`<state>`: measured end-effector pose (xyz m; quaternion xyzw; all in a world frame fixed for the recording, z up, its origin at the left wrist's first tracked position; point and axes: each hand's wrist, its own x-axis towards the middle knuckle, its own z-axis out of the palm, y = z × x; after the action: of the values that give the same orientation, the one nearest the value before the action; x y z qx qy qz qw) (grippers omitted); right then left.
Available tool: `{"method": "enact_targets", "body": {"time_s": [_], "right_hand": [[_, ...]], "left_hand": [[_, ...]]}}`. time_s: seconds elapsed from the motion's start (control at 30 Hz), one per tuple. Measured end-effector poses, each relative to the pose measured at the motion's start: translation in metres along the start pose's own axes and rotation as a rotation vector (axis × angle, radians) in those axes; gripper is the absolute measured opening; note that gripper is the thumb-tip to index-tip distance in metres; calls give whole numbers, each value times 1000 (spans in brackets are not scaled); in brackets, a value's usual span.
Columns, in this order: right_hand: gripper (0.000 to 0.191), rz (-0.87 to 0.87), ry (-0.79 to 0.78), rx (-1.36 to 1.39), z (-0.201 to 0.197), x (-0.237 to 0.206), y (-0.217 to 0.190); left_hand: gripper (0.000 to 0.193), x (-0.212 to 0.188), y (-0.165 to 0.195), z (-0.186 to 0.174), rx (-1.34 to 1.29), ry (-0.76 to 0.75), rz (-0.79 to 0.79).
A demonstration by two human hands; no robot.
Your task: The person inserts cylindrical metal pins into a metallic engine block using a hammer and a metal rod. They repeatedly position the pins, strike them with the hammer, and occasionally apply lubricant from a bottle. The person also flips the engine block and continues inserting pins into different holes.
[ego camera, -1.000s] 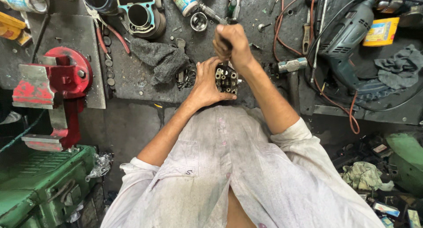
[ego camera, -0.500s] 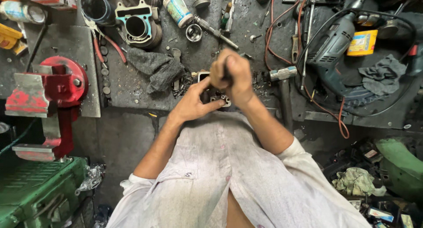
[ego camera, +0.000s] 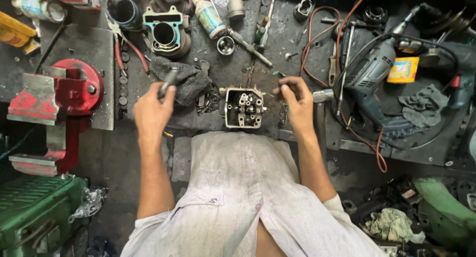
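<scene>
- red vise (ego camera: 59,96) left of the hands
- electric drill (ego camera: 369,76) to their right
- engine cylinder (ego camera: 166,34) beyond them
- green rag (ego camera: 394,223) behind, right
- yellow tin (ego camera: 402,69) far right

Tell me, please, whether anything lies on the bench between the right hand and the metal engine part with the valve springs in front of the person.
Nothing visible does. The right hand hovers just beside the engine part, with only bare, grimy bench between them.

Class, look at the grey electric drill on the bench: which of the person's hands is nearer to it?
Right. The right hand hovers just left of the drill, beside a hammer head. The left hand is far across the bench, holding a small tool over a dark rag.
</scene>
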<state>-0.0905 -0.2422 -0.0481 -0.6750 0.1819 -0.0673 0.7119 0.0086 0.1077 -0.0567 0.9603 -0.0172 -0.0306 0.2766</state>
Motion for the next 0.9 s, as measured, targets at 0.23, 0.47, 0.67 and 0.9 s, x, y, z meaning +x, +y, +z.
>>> {"method": "enact_targets", "body": {"time_s": [0.23, 0.47, 0.67, 0.9], "right_hand": [[13, 70, 23, -71, -11, 0, 32], [12, -158, 206, -279, 6, 62, 51], [16, -190, 86, -765, 16, 96, 42], [17, -241, 67, -846, 41, 104, 42]], "left_hand": [[29, 12, -55, 10, 37, 212, -111], [37, 24, -42, 23, 66, 339, -44], [27, 27, -40, 23, 92, 374, -39], [23, 18, -51, 28, 9, 339, -110]]}}
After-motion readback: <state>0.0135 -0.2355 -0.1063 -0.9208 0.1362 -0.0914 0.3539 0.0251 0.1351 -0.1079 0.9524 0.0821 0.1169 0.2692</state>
